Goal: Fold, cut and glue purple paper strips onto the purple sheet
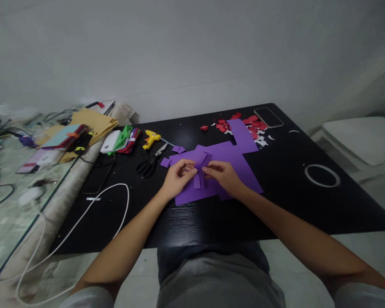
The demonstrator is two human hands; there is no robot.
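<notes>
Between my two hands is a folded piece of purple paper (202,161), with a narrow strip hanging below the fingers. My left hand (181,174) pinches its left side, thumb against fingers. From the right, my right hand (222,173) pinches the same piece near its middle. Beneath both hands lie flat purple paper sheets (244,171), overlapping one another. Two small folded purple pieces (179,149) rest just beyond and left of my left hand.
Left of the paper are black-handled pliers (150,163) and a yellow glue gun (152,139). Red paper scraps (258,125) lie at the back right near a phone (268,117). A white ring (322,176) sits on the right, and a white cable (127,201) loops at the left.
</notes>
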